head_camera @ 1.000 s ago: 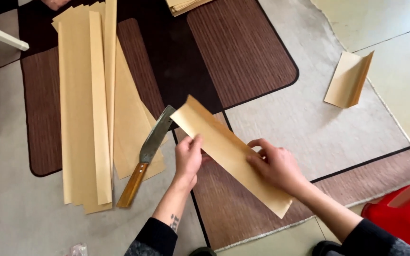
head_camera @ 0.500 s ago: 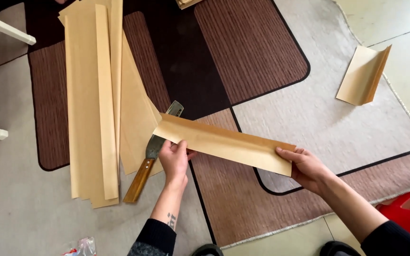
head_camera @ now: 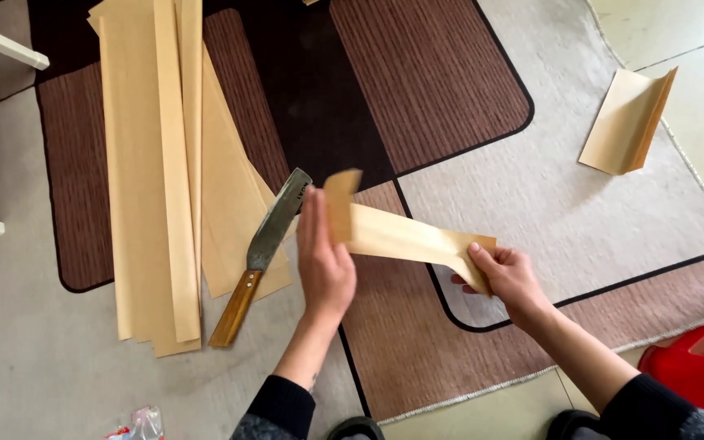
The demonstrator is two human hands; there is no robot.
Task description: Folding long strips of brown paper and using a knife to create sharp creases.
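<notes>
Inventory, as I see it: one tan paper strip (head_camera: 405, 238), gripped by left hand (head_camera: 325, 265) and right hand (head_camera: 505, 275); one wooden-handled cleaver (head_camera: 261, 257); one folded sheet (head_camera: 627, 122).

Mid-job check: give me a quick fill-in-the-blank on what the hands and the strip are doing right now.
1. Both hands hold one thin tan strip, which is ____ rather than flat.
2. The left hand grips the strip's end nearest the ____ with a wooden handle.
3. The right hand holds the strip's other end over the ____.
4. A folded tan piece lies on the rug's far ____ side.

Missing words: bent; knife; rug; right
</notes>
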